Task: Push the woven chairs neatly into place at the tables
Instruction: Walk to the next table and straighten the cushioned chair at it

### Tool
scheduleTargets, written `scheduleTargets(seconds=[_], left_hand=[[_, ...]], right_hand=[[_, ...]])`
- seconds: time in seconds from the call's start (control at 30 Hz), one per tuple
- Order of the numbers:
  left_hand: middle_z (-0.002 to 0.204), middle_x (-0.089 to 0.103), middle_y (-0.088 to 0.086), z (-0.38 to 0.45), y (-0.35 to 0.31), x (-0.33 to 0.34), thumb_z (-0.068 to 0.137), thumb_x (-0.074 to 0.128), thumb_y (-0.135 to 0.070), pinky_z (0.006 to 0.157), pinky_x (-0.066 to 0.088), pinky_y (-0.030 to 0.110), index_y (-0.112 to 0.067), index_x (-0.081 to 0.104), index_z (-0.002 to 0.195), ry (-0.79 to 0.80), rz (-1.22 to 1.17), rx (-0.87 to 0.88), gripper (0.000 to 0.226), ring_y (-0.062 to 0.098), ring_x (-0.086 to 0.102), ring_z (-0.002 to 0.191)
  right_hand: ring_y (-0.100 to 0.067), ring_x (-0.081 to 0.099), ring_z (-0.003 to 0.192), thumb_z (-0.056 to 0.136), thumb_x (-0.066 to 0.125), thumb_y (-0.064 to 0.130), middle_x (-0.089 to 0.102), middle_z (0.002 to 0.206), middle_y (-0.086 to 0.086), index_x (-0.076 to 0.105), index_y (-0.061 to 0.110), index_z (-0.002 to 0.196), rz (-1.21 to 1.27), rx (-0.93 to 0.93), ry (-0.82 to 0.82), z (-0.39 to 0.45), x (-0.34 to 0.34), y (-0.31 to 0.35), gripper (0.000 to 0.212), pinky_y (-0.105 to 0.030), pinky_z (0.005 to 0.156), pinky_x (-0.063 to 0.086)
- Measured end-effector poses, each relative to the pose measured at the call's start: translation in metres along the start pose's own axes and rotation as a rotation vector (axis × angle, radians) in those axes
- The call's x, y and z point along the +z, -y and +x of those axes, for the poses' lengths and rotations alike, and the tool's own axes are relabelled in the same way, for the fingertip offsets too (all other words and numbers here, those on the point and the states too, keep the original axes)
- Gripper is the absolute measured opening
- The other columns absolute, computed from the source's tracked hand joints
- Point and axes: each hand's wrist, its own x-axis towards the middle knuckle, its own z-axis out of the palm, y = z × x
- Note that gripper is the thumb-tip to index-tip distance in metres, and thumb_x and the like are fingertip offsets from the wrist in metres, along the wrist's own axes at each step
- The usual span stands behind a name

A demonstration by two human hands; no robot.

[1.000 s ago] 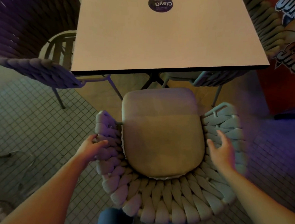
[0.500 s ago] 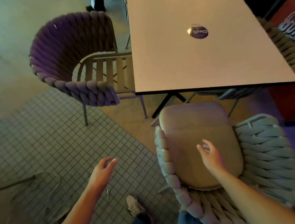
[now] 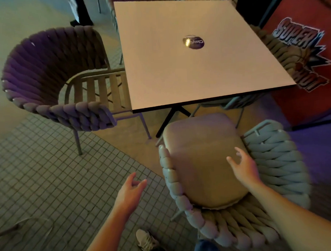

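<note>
Both hands off the grey woven chair (image 3: 276, 158); view swung left.
Left hand (image 3: 131, 191), right hand (image 3: 244, 167) open, empty; purple chair (image 3: 50, 77) at bench (image 3: 196, 67) likely next.

A grey woven chair (image 3: 258, 178) with a tan seat cushion stands just short of the bench's (image 3: 196, 67) near edge; a purple woven chair (image 3: 50, 73), slatted seat partly under, sits at its left side

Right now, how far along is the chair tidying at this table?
Partly done. The purple woven chair on the left has its slatted seat tucked under the table. The grey woven chair nearest the person sits apart from the table edge. The left hand and right hand are open, gripping nothing, so pushing that chair in looks left to do.
</note>
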Motion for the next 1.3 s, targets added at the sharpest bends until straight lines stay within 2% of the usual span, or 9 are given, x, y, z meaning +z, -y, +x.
scheduleTargets(seconds=[0.13,0.2,0.3,0.43,0.5,0.7,0.87,1.13,1.3], left_hand=[[0.14,0.051,0.007,0.001,-0.017,0.064,0.083,0.058,-0.053,0.095,0.045,0.039,-0.028,0.024,0.151,-0.006,0.128,-0.013,0.08,0.026,0.052,0.124],[0.134,0.055,0.008,0.004,-0.023,0.094,0.083,0.059,-0.053,0.09,0.05,0.042,-0.029,0.017,0.152,-0.007,0.138,-0.04,0.085,0.029,0.057,0.115],[0.122,0.052,-0.001,0.009,-0.03,0.133,0.081,0.065,-0.05,0.071,0.057,0.042,-0.034,0.016,0.15,-0.04,0.003,-0.138,0.087,0.023,0.059,0.09],[0.115,0.063,0.01,0.019,-0.03,0.162,0.062,0.07,-0.047,0.079,0.056,0.048,-0.026,0.036,0.137,-0.188,0.044,-0.167,0.086,0.031,0.062,0.092],[0.11,0.063,0.013,0.021,-0.028,0.164,0.056,0.066,-0.048,0.077,0.055,0.047,-0.022,0.038,0.132,-0.236,0.106,-0.186,0.086,0.033,0.062,0.091],[0.106,0.065,0.018,0.036,-0.02,0.167,0.077,0.074,-0.034,0.073,0.057,0.052,-0.02,0.046,0.115,-0.324,0.201,-0.202,0.049,0.038,0.065,0.088],[0.105,0.065,0.013,0.037,-0.018,0.173,0.077,0.073,-0.031,0.073,0.057,0.057,-0.026,0.047,0.11,-0.337,0.17,-0.192,0.043,0.037,0.065,0.09],[0.101,0.065,0.012,0.043,-0.029,0.19,0.078,0.072,-0.033,0.072,0.057,0.053,-0.023,0.048,0.109,-0.331,0.195,-0.163,0.041,0.036,0.065,0.088],[0.103,0.065,0.014,0.045,-0.03,0.192,0.077,0.072,-0.034,0.074,0.057,0.056,-0.023,0.047,0.11,-0.323,0.211,-0.169,0.043,0.037,0.065,0.089]], right_hand=[[-0.038,0.047,0.126,0.085,0.067,0.027,0.047,0.14,-0.02,0.04,0.012,0.142,-0.109,0.026,-0.158,0.036,-0.057,-0.069,0.064,-0.049,0.103,0.041],[-0.042,0.043,0.128,0.082,0.07,0.021,0.044,0.142,-0.024,0.037,0.011,0.143,-0.127,0.075,-0.215,0.059,-0.084,-0.109,0.071,-0.05,0.104,0.038],[-0.044,0.033,0.135,0.079,0.074,0.016,0.032,0.149,-0.026,0.023,0.016,0.15,-0.121,0.126,-0.213,0.089,-0.118,-0.167,0.087,-0.055,0.106,0.034],[-0.045,0.041,0.129,0.08,0.071,0.013,0.033,0.147,-0.026,0.016,0.023,0.152,-0.153,0.138,-0.044,0.126,-0.144,-0.219,0.092,-0.052,0.101,0.038],[-0.04,0.046,0.127,0.082,0.068,0.011,0.04,0.144,-0.023,0.019,0.023,0.153,-0.126,0.094,0.044,0.136,-0.146,-0.232,0.087,-0.045,0.099,0.04],[-0.034,0.046,0.13,0.083,0.067,0.003,0.046,0.144,-0.019,0.018,0.02,0.152,0.003,0.028,0.172,0.155,-0.15,-0.253,0.086,-0.039,0.102,0.038],[-0.034,0.05,0.127,0.083,0.068,0.009,0.051,0.142,-0.016,0.017,0.026,0.152,-0.014,0.0,0.18,0.161,-0.155,-0.263,0.088,-0.04,0.1,0.041],[-0.032,0.054,0.123,0.083,0.07,0.019,0.055,0.139,-0.013,0.014,0.039,0.15,-0.028,0.036,0.182,0.173,-0.165,-0.278,0.09,-0.042,0.098,0.042],[-0.031,0.055,0.123,0.083,0.069,0.017,0.056,0.138,-0.011,0.014,0.04,0.15,-0.013,0.032,0.181,0.174,-0.165,-0.283,0.09,-0.042,0.1,0.041]])
